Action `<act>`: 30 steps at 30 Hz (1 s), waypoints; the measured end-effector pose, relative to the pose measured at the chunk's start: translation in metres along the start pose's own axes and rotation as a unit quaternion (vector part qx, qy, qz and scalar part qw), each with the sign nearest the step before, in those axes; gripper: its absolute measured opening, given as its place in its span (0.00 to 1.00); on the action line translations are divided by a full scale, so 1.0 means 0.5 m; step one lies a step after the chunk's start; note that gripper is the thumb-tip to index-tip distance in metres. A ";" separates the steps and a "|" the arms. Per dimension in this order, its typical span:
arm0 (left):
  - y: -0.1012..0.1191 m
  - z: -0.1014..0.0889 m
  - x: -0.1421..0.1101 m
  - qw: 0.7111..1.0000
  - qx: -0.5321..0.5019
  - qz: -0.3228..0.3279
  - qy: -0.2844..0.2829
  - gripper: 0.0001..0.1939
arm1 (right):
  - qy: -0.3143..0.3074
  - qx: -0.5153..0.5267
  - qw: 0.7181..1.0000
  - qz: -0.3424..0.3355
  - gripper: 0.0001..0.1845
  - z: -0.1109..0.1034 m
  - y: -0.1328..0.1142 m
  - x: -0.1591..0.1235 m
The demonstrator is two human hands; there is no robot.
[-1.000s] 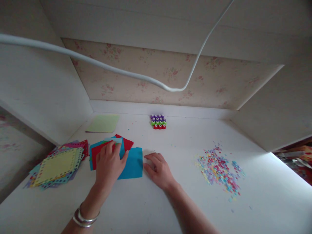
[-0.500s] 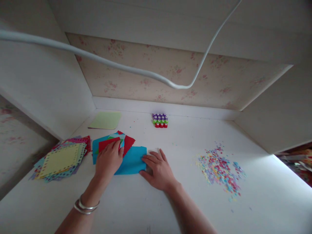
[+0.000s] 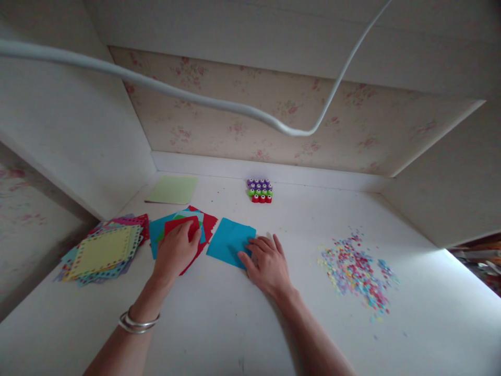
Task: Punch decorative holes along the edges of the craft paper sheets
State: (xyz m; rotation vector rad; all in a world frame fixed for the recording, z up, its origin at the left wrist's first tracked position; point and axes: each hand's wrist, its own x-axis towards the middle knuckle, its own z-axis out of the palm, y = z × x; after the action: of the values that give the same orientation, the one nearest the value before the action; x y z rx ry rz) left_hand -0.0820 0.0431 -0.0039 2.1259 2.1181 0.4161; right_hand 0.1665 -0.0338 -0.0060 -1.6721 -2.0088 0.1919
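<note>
Farthest left, beyond your left hand (image 3: 178,249), a loose stack of pastel paper cards with punched borders (image 3: 104,251) is lying. Your left hand is curling over a small red paper sheet (image 3: 172,225) atop a fanned pile of blue, green and red papers (image 3: 157,230); its fingertips are hardly showing, so I cannot tell whether they are pinching. Between your hands, just beside that pile, a square bright-blue paper sheet (image 3: 229,240) is lying aslant, and your right hand (image 3: 270,266) is resting on its right edge, fingers spread. Well right of that hand, multicoloured paper confetti (image 3: 358,266) is lying scattered.

If your left hand is dragging as it lifts, the loose papers could be slipping apart; a hard push from your right fingers could be creasing the blue edge.

Compared with half a second ago, the bright-blue sheet is no longer meeting the pile: it is sitting turned, with a thin gap showing.
</note>
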 end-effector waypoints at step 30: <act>0.014 0.000 -0.007 0.999 0.021 0.013 -0.024 0.25 | 0.044 -0.058 0.993 0.088 0.25 0.020 0.014 -0.001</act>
State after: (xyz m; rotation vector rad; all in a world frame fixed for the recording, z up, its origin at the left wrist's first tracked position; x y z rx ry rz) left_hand -0.0753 0.0398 -0.0024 2.1650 2.0941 0.3222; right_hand 0.1679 -0.0305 -0.0177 -1.8978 -1.8386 0.0612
